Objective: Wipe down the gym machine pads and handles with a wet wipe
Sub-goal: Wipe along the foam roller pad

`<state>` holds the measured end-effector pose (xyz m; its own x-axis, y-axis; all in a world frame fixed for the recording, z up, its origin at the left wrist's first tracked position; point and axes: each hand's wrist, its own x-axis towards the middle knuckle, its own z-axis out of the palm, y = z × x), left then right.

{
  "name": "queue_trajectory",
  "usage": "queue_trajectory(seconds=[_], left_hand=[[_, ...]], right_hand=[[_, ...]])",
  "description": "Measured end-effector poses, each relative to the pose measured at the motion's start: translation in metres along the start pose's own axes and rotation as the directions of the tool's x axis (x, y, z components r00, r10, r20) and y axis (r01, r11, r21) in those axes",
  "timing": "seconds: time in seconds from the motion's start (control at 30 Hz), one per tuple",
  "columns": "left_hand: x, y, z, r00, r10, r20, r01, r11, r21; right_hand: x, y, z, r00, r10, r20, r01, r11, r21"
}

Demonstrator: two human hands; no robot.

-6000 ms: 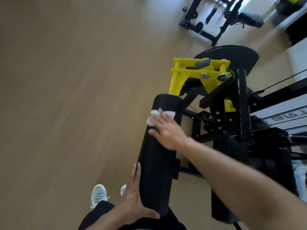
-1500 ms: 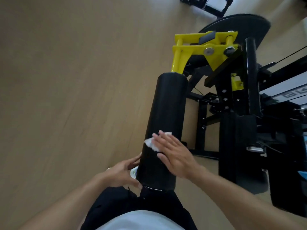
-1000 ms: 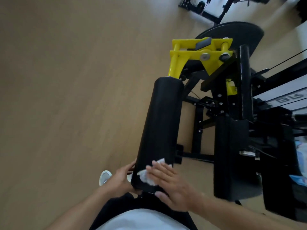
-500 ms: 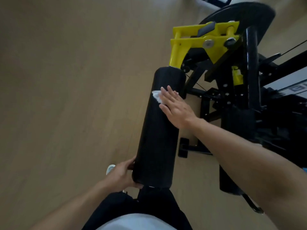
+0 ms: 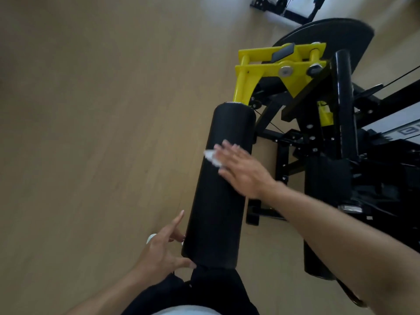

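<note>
Both hands flat; right hand slid wipe lower on roller pad.

A pale wood-look floor fills the left half of the view and runs on under the equipment at right. The black frame of the gym machine stands on it at about 3 o'clock, one black foot of it planted just past the middle. At 1 o'clock a second black machine base rests on the floor. The toe of a white shoe stands on it at 6 o'clock.
</note>
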<state>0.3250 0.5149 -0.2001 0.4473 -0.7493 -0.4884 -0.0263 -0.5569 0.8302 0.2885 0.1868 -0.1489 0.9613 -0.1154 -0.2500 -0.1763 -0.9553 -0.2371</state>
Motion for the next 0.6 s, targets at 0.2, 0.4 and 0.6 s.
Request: queue_trajectory(seconds=[0.2, 0.4, 0.6], left_hand=[[0.015, 0.005, -0.006, 0.985, -0.062, 0.162, 0.058, 0.998, 0.026], [0.023, 0.000, -0.010, 0.967, -0.072, 0.244, 0.054, 0.995, 0.081], [0.025, -0.003, -0.009, 0.966, -0.060, 0.252, 0.039, 0.995, 0.088]], right_hand=[[0.056, 0.020, -0.015, 0.975, 0.222, -0.033, -0.218, 0.971, 0.098], [-0.054, -0.044, 0.029, 0.983, -0.048, -0.177, 0.066, 0.993, 0.095], [-0.083, -0.080, 0.045, 0.837, 0.430, -0.338, -0.224, 0.833, 0.505]])
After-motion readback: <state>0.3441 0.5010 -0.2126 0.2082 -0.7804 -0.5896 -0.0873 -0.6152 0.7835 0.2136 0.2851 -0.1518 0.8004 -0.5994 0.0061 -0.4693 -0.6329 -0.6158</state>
